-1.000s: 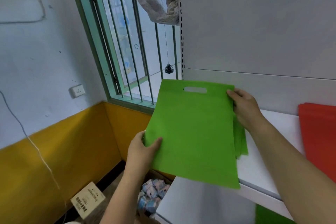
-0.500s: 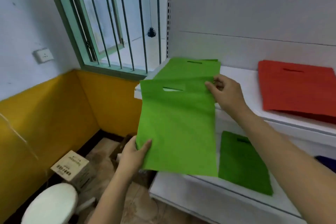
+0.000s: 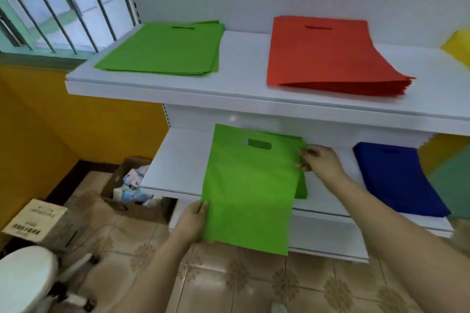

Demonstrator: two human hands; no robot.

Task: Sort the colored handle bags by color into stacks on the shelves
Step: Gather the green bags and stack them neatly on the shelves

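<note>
1. The left hand point(image 3: 191, 221) pinched the lower left edge of a flat bright-green non-woven handle bag point(image 3: 250, 190), thumb on the front face and the other fingers hidden behind the fabric.
2. The right hand point(image 3: 321, 161) gripped the bag's upper right edge, its fingers point(image 3: 304, 154) curled round the fabric.
3. The bag hung upright in front of the white lower shelf point(image 3: 178, 160), with its cut-out handle at the top; half a second earlier it was held higher, level with the white upper shelf point(image 3: 241, 58).
4. Behind the held bag, another green bag point(image 3: 301, 187) lay on the lower shelf, only its right edge showing; earlier much more of it was visible.
5. On the upper shelf, a stack of green bags point(image 3: 162, 48) lay at the left and a stack of orange-red bags point(image 3: 328, 56) lay well apart to its right, both placed as before.
6. The view had tilted downward since the earlier frame, so a corner of a yellow bag point(image 3: 457, 46) showed at the upper shelf's far right.
7. A stack of dark-blue bags point(image 3: 396, 180) lay on the lower shelf right of the right hand, shown far more fully than before.
8. On the tiled floor point(image 3: 254, 282) stood a brown cardboard box point(image 3: 134, 193) of small packets and a white toilet point(image 3: 25, 279).
</note>
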